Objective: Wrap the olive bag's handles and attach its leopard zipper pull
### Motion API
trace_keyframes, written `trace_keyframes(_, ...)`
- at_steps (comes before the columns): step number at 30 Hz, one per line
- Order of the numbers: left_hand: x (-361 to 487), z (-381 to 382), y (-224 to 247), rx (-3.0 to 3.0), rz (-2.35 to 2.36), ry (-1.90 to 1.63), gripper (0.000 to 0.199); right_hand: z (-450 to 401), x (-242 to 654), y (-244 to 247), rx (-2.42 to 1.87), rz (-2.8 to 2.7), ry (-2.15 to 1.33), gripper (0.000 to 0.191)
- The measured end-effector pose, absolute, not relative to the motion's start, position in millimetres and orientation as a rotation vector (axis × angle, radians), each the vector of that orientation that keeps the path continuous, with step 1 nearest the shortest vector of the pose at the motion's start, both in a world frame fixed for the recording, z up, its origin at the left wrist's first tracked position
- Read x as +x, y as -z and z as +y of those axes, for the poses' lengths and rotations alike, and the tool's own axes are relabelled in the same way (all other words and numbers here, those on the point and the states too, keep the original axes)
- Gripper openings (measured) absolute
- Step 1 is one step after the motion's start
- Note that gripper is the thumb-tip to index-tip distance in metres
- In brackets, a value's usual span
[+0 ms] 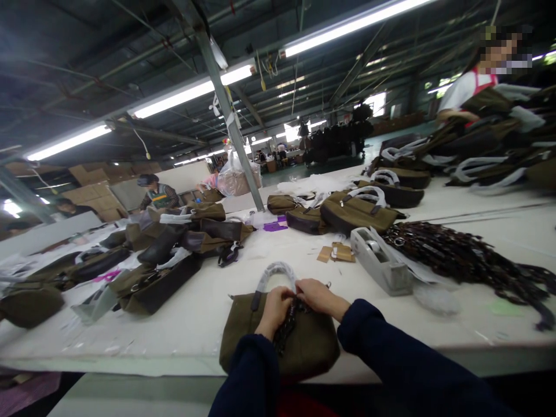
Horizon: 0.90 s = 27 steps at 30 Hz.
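An olive-green handbag (313, 344) stands at the front edge of the white table, its looped handle (278, 267) wrapped in clear plastic. My left hand (277, 310) is at the bag's upper middle, fingers bent together near the handle's base. My right hand (319, 296) meets it from the right, with fingertips pinched by the handle's right end. A dark strap with metal rings (285, 333) hangs against the bag's front below my hands. What the fingertips grip is hidden by the fingers.
A grey tape dispenser (382, 263) and a pile of dark straps (460, 255) lie to the right. Brown card pieces (336, 253) are ahead. More olive bags (354, 211) crowd the back, left and right. A metal post (232, 116) rises behind; co-workers are beyond the table.
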<state>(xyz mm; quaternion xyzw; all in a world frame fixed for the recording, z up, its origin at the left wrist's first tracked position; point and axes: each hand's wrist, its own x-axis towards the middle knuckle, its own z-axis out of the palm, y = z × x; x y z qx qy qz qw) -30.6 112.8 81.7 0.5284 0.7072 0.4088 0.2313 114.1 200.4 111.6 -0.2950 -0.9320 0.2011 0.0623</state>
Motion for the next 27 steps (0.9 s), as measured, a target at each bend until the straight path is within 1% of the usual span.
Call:
trace_keyframes(10, -18.3, 105.9, -85.5, 1.596, 2.172, -0.998, 0.010, 200.8, 118.0, -101.6, -0.881, -2.775, -0.683, 0.019)
trace_keyframes(19, -18.7, 107.9, -85.4, 1.596, 2.221, -0.901, 0.008, 199.6, 120.3, -101.0, -0.901, -2.746, -0.697, 0.018)
trace_keyframes(23, -18.1, 109.4, -85.4, 1.593, 2.227, -0.879, 0.012, 196.5, 120.6, -101.2, -0.909, -2.731, -0.702, 0.018)
trace_keyframes(27, -18.4, 105.4, -96.7, 1.660, 2.145, -0.895, 0.013, 197.2, 124.7, -104.1, -0.904, -2.693, -0.713, 0.018)
